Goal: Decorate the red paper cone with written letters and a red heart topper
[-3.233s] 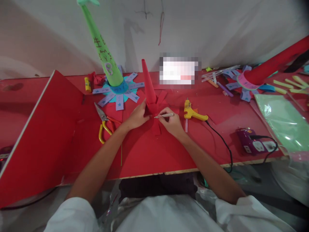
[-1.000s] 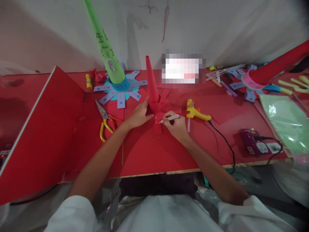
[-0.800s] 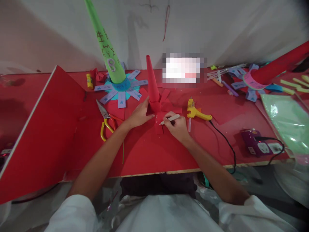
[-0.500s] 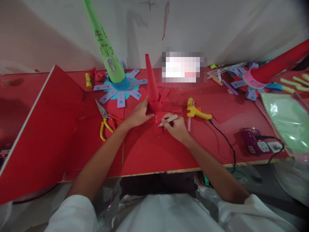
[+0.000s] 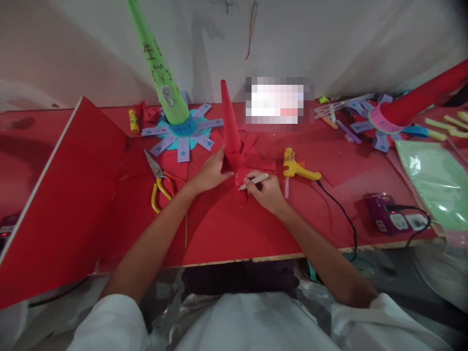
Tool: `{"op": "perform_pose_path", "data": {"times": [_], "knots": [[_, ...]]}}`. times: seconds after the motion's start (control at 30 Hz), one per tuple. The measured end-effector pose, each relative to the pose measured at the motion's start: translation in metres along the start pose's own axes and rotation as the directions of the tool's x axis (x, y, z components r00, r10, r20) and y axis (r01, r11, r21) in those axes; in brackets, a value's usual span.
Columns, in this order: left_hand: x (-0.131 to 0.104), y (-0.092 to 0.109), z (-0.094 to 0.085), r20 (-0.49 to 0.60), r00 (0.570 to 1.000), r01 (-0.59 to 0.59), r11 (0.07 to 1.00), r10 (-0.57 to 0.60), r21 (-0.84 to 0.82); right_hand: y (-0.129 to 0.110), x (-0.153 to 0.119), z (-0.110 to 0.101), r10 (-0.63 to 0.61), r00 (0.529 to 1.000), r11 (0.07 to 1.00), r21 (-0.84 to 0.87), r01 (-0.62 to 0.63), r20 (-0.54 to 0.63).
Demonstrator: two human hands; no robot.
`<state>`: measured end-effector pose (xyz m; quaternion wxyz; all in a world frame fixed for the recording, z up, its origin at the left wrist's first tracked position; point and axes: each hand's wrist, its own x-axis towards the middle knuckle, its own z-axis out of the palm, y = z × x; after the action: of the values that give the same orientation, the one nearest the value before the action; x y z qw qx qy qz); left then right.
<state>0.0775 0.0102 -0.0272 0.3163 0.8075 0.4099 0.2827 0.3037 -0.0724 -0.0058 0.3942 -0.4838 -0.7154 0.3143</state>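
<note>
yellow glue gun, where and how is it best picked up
The yellow glue gun is probably best gripped around its handle, coming from the right: the handle juts that way from the body, the nozzle points toward the wall, and the cord trails from the handle's end.

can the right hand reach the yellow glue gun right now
Probably yes: the glue gun lies just to the right of the right hand, with nothing seen standing between them, though the pen it holds might hinder a grasp.
</note>
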Motion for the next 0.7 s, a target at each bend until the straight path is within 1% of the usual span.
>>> {"op": "perform_pose_path", "data": {"times": [0.17, 0.43, 0.57, 0.7], "knots": [[0.0002, 0.0005, -0.0004, 0.007, 1.0, 0.002, 1.0, -0.002, 0.004, 0.0003, -0.0006, -0.0002, 0.006, 1.0, 1.0, -0.013, -0.006, -0.006], [0.0006, 0.0033, -0.0005, 0.003, 1.0, 0.004, 1.0, -0.004, -0.008, -0.0003, -0.0003, -0.001, -0.013, 1.0, 1.0, -0.01, 0.013, 0.025], [0.0002, 0.0016, -0.0001, 0.003, 1.0, 0.007, 1.0, -0.007, 0.001, -0.0002, 0.0003, 0.0007, 0.002, 0.999, 0.999, -0.032, -0.001, 0.051], [-0.0006, 0.0012, 0.0004, -0.004, 1.0, 0.008, 1.0, -0.008, 0.003, 0.0029, 0.0006, 0.0023, 0.011, 1.0, 0.997, -0.075, -0.011, 0.011]]}}
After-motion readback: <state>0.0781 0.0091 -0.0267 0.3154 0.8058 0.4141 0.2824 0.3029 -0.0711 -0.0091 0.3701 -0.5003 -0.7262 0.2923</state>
